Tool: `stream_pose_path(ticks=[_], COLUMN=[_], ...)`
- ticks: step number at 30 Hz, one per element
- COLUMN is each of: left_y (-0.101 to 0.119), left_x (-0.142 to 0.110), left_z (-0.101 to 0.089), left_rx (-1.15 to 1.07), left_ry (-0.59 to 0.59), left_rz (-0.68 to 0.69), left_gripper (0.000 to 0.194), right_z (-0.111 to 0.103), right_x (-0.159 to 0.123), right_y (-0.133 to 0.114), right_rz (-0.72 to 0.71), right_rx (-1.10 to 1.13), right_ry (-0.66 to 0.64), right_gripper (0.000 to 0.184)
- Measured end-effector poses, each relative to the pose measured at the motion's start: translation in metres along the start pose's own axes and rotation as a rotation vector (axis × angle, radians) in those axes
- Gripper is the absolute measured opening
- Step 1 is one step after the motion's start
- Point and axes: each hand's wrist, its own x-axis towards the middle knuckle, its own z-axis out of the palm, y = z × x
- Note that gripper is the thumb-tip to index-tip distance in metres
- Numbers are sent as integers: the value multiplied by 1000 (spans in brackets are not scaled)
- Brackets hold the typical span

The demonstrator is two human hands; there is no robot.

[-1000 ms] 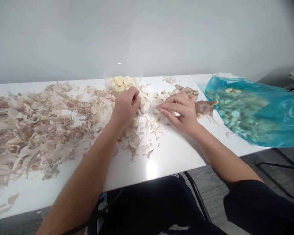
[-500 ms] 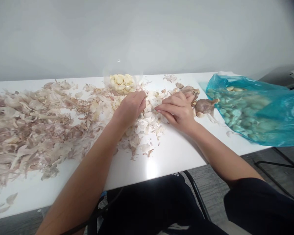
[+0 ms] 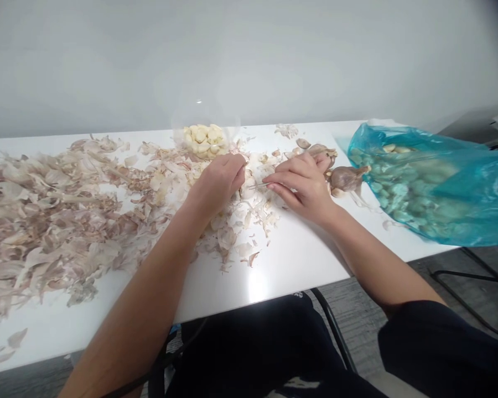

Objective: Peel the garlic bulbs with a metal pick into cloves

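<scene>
Fingers of the left hand are curled narrow on a pale garlic clove; we can't see the full grip, since the fingertips hide part of the clove. Fingers of the right hand are pinched narrow on a thin steel pin, whose tip points at the clove, just beside it. Contact between tip and clove is too small for us to confirm.

Only the head view here. Surface is a white table with a glossy top, set against a plain pale wall. Below its edge we get a grey floor, a black chair leg, a black cable, dark trousers and a dark sleeve.

Count: two hands, one pin, one clear glass bowl, one blue plastic bag, one whole garlic bulb just past the right hand. The bowl holds peeled cloves, heaped and too overlapped for an exact count. Two pale cloves sit high in the bag, and the rest blur behind blue film. Garlic skins cover the table's left side and spread under both hands, too many to count. Table's left end is cut off by the frame, as is the bag's right end.
</scene>
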Motion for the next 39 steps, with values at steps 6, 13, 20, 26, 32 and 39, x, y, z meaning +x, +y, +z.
stream_pose_path(ticks=[6, 13, 20, 26, 32, 39], left_y=[1, 2, -2, -6, -4, -5], left_x=[-1, -1, 1, 0, 0, 1], left_z=[-1, -3, 0, -2, -3, 0], left_rx=[38, 33, -82, -102, -96, -137], left_ry=[-23, 8, 128, 177, 162, 147], left_rz=[96, 113, -17, -84, 25, 156], left_gripper=[17, 16, 13, 11, 13, 17], right_z=[-1, -4, -7, -8, -7, -5], right_x=[2, 3, 1, 1, 1, 0], right_y=[-2, -6, -1, -4, -2, 0], right_rz=[2, 19, 73, 58, 12, 79], right_rx=[10, 36, 62, 101, 42, -77], right_ry=[-30, -26, 11, -9, 42, 29], right_gripper=[22, 25, 24, 22, 20, 27])
